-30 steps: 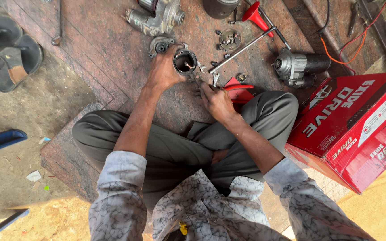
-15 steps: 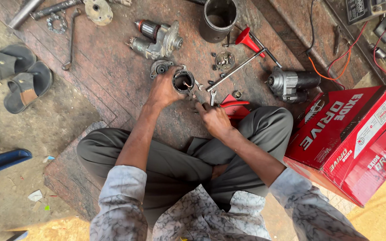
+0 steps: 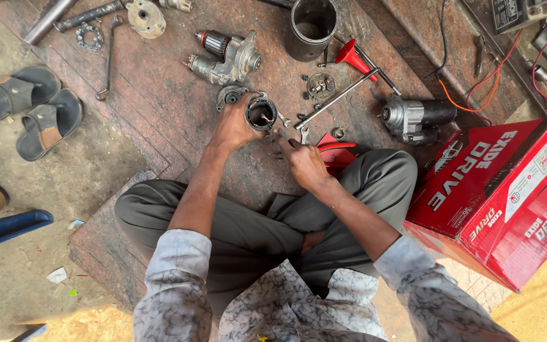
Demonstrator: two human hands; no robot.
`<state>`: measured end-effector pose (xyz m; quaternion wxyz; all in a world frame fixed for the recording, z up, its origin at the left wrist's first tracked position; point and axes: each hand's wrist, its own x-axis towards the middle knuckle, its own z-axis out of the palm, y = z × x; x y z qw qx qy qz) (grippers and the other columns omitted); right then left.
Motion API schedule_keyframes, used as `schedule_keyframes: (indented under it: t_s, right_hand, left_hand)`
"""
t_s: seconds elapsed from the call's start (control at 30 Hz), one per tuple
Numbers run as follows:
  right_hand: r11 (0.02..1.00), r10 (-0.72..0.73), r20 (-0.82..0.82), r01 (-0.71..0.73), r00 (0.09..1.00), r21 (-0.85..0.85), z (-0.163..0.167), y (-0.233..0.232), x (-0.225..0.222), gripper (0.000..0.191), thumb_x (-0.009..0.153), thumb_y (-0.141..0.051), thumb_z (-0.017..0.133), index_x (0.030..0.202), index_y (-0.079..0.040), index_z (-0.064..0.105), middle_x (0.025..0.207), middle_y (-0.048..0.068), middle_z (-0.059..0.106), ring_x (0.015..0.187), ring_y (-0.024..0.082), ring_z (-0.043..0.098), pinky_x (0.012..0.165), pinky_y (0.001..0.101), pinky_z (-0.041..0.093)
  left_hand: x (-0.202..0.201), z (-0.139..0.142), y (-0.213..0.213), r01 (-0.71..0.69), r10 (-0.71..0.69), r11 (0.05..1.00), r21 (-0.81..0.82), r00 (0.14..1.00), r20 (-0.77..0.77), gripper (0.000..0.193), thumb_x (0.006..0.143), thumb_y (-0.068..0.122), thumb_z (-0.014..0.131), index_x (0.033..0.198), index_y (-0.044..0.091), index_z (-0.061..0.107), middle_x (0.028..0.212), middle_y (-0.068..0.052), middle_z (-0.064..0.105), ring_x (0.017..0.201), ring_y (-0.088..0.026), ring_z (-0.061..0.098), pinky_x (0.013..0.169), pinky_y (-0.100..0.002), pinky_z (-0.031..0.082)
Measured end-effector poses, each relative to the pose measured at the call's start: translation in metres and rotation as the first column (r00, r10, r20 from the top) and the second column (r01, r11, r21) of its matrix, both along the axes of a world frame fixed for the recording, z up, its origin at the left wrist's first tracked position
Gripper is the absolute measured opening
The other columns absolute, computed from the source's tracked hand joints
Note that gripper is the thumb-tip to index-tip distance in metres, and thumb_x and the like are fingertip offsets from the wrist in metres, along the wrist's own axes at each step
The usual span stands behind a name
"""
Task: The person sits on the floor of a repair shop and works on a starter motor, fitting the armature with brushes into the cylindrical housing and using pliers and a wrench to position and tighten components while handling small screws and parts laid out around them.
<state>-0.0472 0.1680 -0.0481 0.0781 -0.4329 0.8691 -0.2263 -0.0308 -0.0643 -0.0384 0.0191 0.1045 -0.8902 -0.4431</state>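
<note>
I sit cross-legged on a reddish stone floor. My left hand (image 3: 234, 126) grips a dark cylindrical motor housing (image 3: 261, 114) that stands with its open end up. My right hand (image 3: 304, 163) rests on the floor just right of it, fingers curled near a spanner (image 3: 303, 133) and red-handled pliers (image 3: 333, 147); whether it holds anything small is unclear. An end cap (image 3: 230, 95) lies just behind the housing.
A dismantled starter motor (image 3: 226, 57), a second motor (image 3: 416, 118), a black metal cylinder (image 3: 313, 25), a red funnel (image 3: 352, 57), a long T-handle wrench (image 3: 343, 95) and small parts lie ahead. Red cardboard boxes (image 3: 508, 196) sit at right, sandals (image 3: 30, 111) at left.
The view has shifted, so everything sits lower in the frame. My left hand stays on the housing; my right hand has stayed beside it near the spanner.
</note>
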Motion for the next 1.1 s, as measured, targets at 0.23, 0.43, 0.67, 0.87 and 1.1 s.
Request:
schedule_keyframes:
  t_s: [0.23,0.43,0.67,0.87,1.1]
  right_hand:
    - [0.971,-0.166,0.096,0.18,0.981,-0.157,-0.002,0.003,0.003,0.03,0.097,-0.01,0.068,0.124,-0.003,0.057,0.066,0.023,0.064,0.064,0.045,0.065,0.055,0.0536,0.05]
    - [0.97,-0.17,0.029,0.172,0.985,-0.171,-0.012,-0.003,-0.002,0.017,0.098,-0.012,0.069,0.107,-0.002,0.057,0.074,0.022,0.066,0.07,0.045,0.066,0.06,0.0537,0.051]
    - [0.972,-0.146,0.014,0.146,0.989,-0.182,-0.012,-0.007,-0.004,0.015,0.093,-0.01,0.069,0.102,-0.001,0.059,0.087,0.023,0.068,0.076,0.045,0.066,0.063,0.0537,0.051]
    - [0.965,-0.124,0.109,0.145,0.986,-0.219,-0.013,-0.009,-0.01,0.013,0.095,-0.007,0.069,0.099,-0.003,0.058,0.08,0.022,0.066,0.074,0.044,0.067,0.062,0.0519,0.051]
    - [0.948,-0.152,0.179,0.195,0.972,-0.253,-0.015,-0.011,-0.011,0.014,0.092,-0.008,0.073,0.1,-0.003,0.063,0.077,0.023,0.065,0.072,0.044,0.066,0.061,0.0499,0.051]
  left_hand:
    - [0.0,-0.002,-0.001,0.011,-0.009,1.0,-0.025,0.997,0.077,0.092,0.054,0.015,0.098,0.136,0.008,0.057,0.126,-0.018,0.07,0.118,-0.037,0.067,0.103,-0.044,0.054]
    - [0.001,-0.005,-0.001,0.007,-0.007,1.0,-0.016,1.0,0.026,0.093,0.053,0.016,0.1,0.135,0.006,0.056,0.126,-0.019,0.07,0.119,-0.038,0.067,0.104,-0.044,0.053]
    - [0.002,-0.004,0.001,0.022,-0.021,1.0,-0.013,0.999,0.037,0.091,0.055,0.018,0.099,0.135,0.007,0.057,0.126,-0.018,0.071,0.118,-0.036,0.068,0.103,-0.043,0.055]
    - [-0.002,-0.006,0.002,0.005,-0.001,0.999,-0.054,0.996,0.084,0.096,0.051,0.018,0.101,0.135,0.006,0.056,0.124,-0.019,0.07,0.116,-0.037,0.067,0.101,-0.044,0.054]
    - [0.001,-0.009,0.001,0.038,-0.037,0.998,-0.04,0.999,0.013,0.093,0.052,0.017,0.101,0.134,0.008,0.058,0.124,-0.017,0.072,0.117,-0.037,0.068,0.101,-0.045,0.056]
